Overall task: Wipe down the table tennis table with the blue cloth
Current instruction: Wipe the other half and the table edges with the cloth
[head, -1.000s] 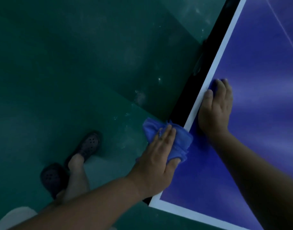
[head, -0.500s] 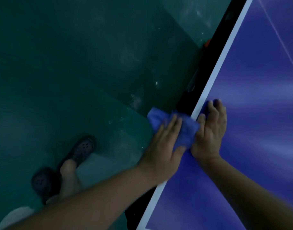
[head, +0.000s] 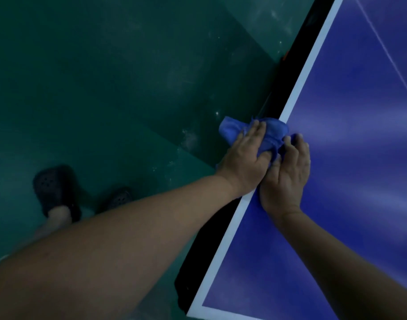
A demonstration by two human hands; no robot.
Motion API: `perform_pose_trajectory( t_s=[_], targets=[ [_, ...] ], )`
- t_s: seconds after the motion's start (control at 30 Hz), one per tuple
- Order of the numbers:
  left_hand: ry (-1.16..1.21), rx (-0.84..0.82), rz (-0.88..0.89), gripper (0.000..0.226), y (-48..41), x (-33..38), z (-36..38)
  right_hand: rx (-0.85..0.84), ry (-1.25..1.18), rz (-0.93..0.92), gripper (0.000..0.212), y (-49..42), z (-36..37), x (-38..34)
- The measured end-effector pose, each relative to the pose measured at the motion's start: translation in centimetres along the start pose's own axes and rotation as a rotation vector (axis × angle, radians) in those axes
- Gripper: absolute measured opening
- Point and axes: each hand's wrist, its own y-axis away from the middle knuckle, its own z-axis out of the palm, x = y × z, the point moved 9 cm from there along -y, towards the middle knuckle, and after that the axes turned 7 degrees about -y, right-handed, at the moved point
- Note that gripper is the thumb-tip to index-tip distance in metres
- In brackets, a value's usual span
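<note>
Here, I work at the edge of the table tennis table (head: 359, 139).
My shoes (head: 54, 188) stand on green floor (head: 128, 88); my left hand (head: 244, 162) grips the bunched blue cloth (head: 274, 132) on that edge; my right hand (head: 287, 174) lies flat, fingertips (head: 299, 137) touching it.

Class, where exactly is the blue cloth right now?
In the head view, the blue cloth lies bunched over the table's white edge, right of centre, under the left hand, with the right hand beside it.
</note>
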Motion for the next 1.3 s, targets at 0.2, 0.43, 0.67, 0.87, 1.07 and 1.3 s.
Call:
perform_pose_trajectory(
  t_s=[0.2,0.43,0.67,0.87,1.07,1.3],
  targets=[
    [-0.068,0.079,0.113,0.07,9.4,-3.2,0.7,-0.042,0.008,-0.046,0.054,-0.9,-0.9,0.4],
    [-0.078,0.014,0.2,0.074,9.4,-3.2,0.3,-0.054,0.089,-0.175,0.055,-13.0,-2.5,0.3],
    [-0.009,0.024,0.165,0.07,8.6,-2.2,0.2,0.132,0.023,0.053,0.061,-16.6,-1.9,1.3],
    [-0.088,0.13,0.119,0.067,-2.7,0.1,-1.1,0.149,0.016,0.008,0.068,-17.1,-1.8,1.7],
    [-0.158,0.15,0.076,0.077,-9.8,1.4,-1.3,0.149,0.01,-0.01,0.066,-16.9,-1.6,1.7],
    [-0.099,-0.134,-0.07,0.066,2.9,-2.1,1.3,0.14,0.011,0.017,0.065,-16.7,-1.6,1.6]
  ],
)
